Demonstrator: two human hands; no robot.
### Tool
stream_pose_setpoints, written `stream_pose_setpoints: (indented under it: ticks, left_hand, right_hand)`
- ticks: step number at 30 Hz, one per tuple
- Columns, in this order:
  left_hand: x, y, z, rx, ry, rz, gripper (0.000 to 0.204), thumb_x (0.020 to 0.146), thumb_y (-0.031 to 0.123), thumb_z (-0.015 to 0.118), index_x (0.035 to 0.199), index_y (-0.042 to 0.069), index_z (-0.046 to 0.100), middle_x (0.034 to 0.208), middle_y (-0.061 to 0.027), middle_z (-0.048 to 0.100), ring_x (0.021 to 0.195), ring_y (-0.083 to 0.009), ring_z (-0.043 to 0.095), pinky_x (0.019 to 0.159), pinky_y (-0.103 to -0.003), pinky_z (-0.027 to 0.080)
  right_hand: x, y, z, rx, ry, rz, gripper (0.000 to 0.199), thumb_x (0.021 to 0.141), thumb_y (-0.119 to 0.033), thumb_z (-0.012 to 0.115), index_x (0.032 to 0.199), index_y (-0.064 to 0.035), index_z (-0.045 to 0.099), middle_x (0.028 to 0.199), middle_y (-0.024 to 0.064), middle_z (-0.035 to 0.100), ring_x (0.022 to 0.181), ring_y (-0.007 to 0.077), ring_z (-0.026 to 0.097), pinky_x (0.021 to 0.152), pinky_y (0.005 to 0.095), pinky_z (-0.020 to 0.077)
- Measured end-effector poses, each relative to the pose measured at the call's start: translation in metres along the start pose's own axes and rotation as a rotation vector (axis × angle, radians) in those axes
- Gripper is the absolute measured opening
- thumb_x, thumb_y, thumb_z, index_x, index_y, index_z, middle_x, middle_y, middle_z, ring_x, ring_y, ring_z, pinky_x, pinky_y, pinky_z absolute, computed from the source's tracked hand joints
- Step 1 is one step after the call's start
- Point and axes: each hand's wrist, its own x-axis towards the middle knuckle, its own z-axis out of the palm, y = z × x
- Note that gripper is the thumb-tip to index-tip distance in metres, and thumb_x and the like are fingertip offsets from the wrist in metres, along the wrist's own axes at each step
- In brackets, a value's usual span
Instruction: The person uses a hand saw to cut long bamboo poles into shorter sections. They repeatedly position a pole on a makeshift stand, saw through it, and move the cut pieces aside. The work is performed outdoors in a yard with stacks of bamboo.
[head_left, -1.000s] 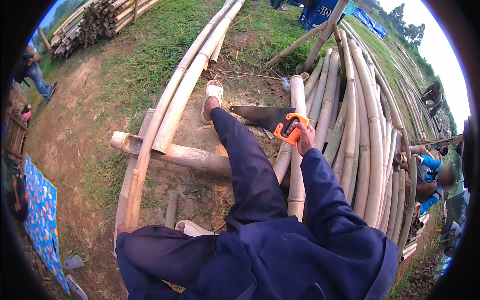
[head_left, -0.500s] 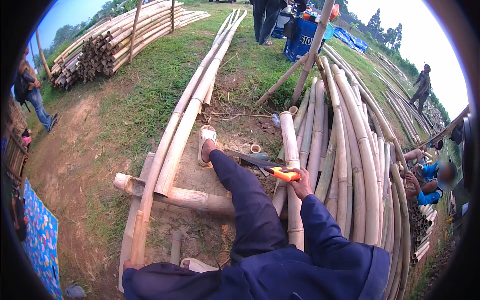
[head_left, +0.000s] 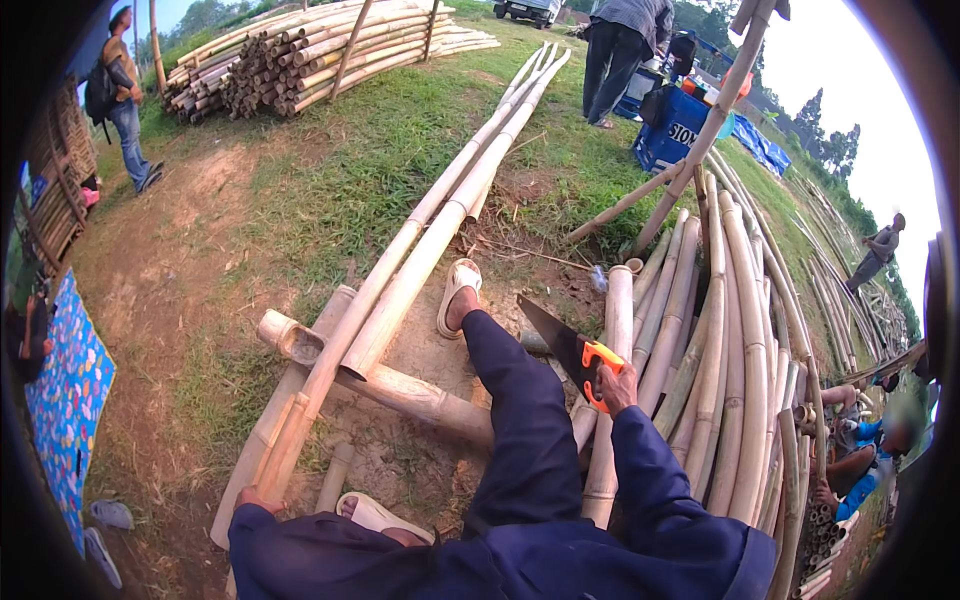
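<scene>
My right hand [head_left: 617, 388] is closed round the orange handle of a hand saw [head_left: 553, 333]. The dark blade slants up and left from the grip, beside my outstretched leg and clear of the poles. At the lower left, my left hand [head_left: 262, 499] grips the near end of a long bamboo pole [head_left: 345, 345]; my sleeve hides part of it. Right beside that pole lies a second long bamboo pole [head_left: 440, 253]. Both rest across a thick bamboo crosspiece [head_left: 415, 398], whose notched end sticks out at the left.
Many bamboo poles [head_left: 735, 370] lean in a bundle at my right, by a slanting post [head_left: 705, 145]. A large bamboo stack [head_left: 330, 60] lies far left. People stand at the far left, far back and right; another sits at right. A blue patterned cloth [head_left: 70, 390] hangs at left.
The saw has turned in my right hand, from lying nearly flat to handle upright with its blade slanting. My left hand stays on the pole. The whole view has shifted toward the left.
</scene>
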Motion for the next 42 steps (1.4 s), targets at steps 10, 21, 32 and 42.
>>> stream_pose_setpoints:
  ticks: [10, 21, 32, 42]
  left_hand:
    - [-0.014, -0.041, 0.005, 0.055, -0.048, 0.019, 0.082, 0.059, 0.042, 0.090, 0.127, 0.003, 0.068, 0.116, -0.0231, 0.072, 0.111, -0.0363, 0.069, 0.098, -0.042, 0.054]
    - [-0.043, -0.017, -0.025, 0.074, -0.179, -0.027, 0.068, 0.066, 0.039, 0.090, 0.121, 0.004, 0.070, 0.119, -0.0233, 0.071, 0.116, -0.0387, 0.066, 0.100, -0.046, 0.051]
    - [-0.046, -0.035, -0.005, 0.050, -0.055, 0.082, 0.085, 0.064, 0.059, 0.087, 0.127, 0.005, 0.069, 0.117, -0.0255, 0.071, 0.113, -0.0405, 0.067, 0.101, -0.050, 0.051]
    - [-0.045, -0.046, 0.017, 0.052, 0.042, 0.063, 0.083, 0.066, 0.057, 0.084, 0.130, 0.007, 0.068, 0.124, -0.0208, 0.070, 0.120, -0.0377, 0.064, 0.105, -0.047, 0.047]
  right_hand:
    - [-0.091, -0.157, -0.024, 0.498, -0.324, -0.142, 0.018, 0.091, -0.017, 0.060, 0.088, 0.0004, 0.057, 0.066, 0.0053, 0.051, 0.058, 0.0144, 0.052, 0.061, 0.0328, 0.0475]
    - [-0.185, -0.150, 0.146, 0.268, -1.006, -0.299, 0.018, 0.095, -0.015, 0.065, 0.090, 0.0016, 0.062, 0.061, 0.0026, 0.056, 0.050, 0.0086, 0.051, 0.048, 0.0235, 0.0419]
    - [-0.210, -0.139, 0.198, 0.221, -1.111, -0.256, 0.011, 0.095, -0.007, 0.069, 0.090, -0.0007, 0.061, 0.064, 0.0008, 0.057, 0.052, 0.0072, 0.052, 0.049, 0.0231, 0.0422]
    - [-0.204, -0.127, 0.198, 0.155, -1.157, -0.234, 0.020, 0.096, -0.009, 0.069, 0.111, 0.0036, 0.063, 0.086, 0.0060, 0.065, 0.076, 0.0100, 0.059, 0.067, 0.0262, 0.0497]
